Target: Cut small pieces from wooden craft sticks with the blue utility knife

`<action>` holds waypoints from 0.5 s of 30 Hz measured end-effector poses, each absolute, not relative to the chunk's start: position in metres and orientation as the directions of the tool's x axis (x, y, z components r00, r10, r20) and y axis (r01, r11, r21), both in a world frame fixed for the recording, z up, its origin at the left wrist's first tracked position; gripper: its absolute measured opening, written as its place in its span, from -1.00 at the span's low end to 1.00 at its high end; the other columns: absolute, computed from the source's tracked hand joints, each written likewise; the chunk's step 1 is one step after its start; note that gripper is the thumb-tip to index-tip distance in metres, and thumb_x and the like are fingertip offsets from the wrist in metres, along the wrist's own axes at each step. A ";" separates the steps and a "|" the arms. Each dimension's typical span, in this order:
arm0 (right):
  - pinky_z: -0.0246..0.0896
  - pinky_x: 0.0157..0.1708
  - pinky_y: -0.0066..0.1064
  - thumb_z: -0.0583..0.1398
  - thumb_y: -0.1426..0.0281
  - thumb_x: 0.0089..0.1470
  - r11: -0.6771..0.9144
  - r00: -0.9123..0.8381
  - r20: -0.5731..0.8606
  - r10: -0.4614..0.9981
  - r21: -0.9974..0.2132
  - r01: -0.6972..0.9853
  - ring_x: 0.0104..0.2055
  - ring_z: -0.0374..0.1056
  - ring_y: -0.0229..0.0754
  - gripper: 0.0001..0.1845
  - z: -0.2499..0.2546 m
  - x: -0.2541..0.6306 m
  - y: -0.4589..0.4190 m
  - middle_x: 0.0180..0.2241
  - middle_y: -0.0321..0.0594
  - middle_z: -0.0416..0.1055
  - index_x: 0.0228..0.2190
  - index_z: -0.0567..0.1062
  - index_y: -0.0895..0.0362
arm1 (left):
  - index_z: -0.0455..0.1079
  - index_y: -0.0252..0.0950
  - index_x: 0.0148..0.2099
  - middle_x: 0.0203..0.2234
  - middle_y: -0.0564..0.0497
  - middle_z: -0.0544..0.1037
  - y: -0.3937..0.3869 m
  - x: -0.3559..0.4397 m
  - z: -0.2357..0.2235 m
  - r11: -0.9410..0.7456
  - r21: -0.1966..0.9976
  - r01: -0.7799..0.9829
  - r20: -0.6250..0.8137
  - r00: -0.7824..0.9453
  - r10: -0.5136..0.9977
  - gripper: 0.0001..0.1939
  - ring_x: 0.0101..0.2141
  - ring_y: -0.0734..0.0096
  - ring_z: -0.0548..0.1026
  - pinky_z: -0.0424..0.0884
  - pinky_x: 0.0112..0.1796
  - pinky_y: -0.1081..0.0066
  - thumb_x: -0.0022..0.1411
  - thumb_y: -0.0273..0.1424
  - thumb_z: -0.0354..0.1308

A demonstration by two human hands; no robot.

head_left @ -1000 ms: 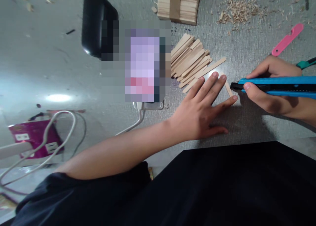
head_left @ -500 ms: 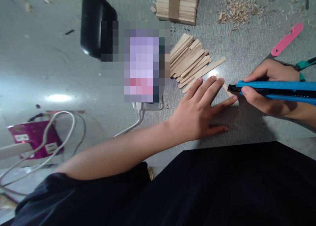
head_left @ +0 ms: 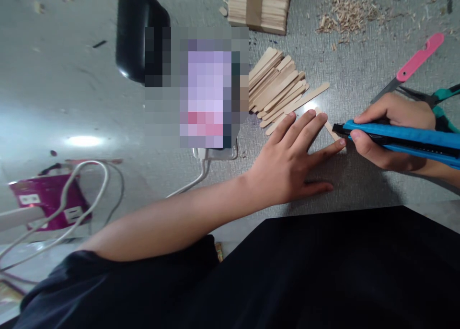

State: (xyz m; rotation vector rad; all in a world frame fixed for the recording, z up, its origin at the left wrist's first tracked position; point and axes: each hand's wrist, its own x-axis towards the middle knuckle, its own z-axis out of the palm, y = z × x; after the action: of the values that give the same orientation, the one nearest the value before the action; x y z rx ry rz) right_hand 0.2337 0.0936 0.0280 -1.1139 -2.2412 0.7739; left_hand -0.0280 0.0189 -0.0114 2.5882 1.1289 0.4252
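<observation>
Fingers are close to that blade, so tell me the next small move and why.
Probably ease the left hand's lower fingertip slightly back from the blade: the right hand holds the blue cutter with its tip at the wooden stick, and left fingertips sit close by on either side of that tip.

Place: a craft work spot, home or workshop unclear
Surface: grey textured table [head_left: 366, 185], shiny under a light
Materials: loose wooden sticks [head_left: 278, 87] beside a banded stick bundle [head_left: 237, 7]
Scraps: a heap of wood shavings [head_left: 347, 16]
Tools: blue cutter [head_left: 413, 138], pink-handled blade [head_left: 419, 58], green-handled tool [head_left: 443, 95]
Everyday items: white cable [head_left: 196, 179], black rounded case [head_left: 132, 34]
</observation>
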 end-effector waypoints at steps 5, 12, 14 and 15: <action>0.31 -0.46 -0.29 0.33 0.19 0.20 0.598 -0.558 0.289 0.778 -0.614 0.516 -0.52 0.42 -0.20 -0.85 0.024 0.236 0.094 -0.50 -0.37 0.54 -0.31 0.53 -0.03 | 0.18 -0.04 0.62 0.56 -0.33 0.12 0.019 -0.028 -0.010 -0.644 0.361 0.674 0.118 0.652 0.749 -0.05 0.54 -0.37 0.15 0.05 0.49 -0.26 0.38 0.23 0.29; 0.31 -0.46 -0.32 0.33 0.15 0.20 0.603 -0.577 0.271 0.770 -0.606 0.519 -0.53 0.39 -0.24 -0.79 0.025 0.236 0.096 -0.52 -0.37 0.51 -0.32 0.54 0.01 | 0.17 -0.07 0.61 0.56 -0.34 0.10 0.018 -0.029 -0.011 -0.659 0.337 0.673 0.133 0.659 0.741 -0.07 0.53 -0.38 0.17 0.06 0.48 -0.26 0.42 0.26 0.21; 0.31 -0.44 -0.31 0.32 0.18 0.22 0.610 -0.594 0.263 0.760 -0.603 0.514 -0.53 0.39 -0.24 -0.81 0.024 0.236 0.096 -0.52 -0.36 0.50 -0.33 0.53 0.02 | 0.17 -0.06 0.61 0.57 -0.32 0.09 0.018 -0.029 -0.012 -0.659 0.335 0.674 0.135 0.658 0.741 -0.07 0.53 -0.38 0.16 0.05 0.48 -0.25 0.41 0.26 0.21; 0.30 -0.44 -0.30 0.32 0.21 0.21 0.628 -0.609 0.271 0.745 -0.591 0.506 -0.53 0.40 -0.24 -0.83 0.022 0.236 0.096 -0.52 -0.36 0.51 -0.33 0.54 0.02 | 0.17 -0.05 0.61 0.57 -0.31 0.08 0.018 -0.029 -0.012 -0.657 0.338 0.674 0.134 0.656 0.743 -0.07 0.53 -0.38 0.16 0.04 0.49 -0.25 0.41 0.26 0.22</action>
State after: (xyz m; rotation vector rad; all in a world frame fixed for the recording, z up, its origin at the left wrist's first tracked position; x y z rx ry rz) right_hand 0.2359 0.0958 0.0224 -0.9814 -2.3510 0.6386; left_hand -0.0287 0.0180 -0.0118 2.6163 1.1426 0.3807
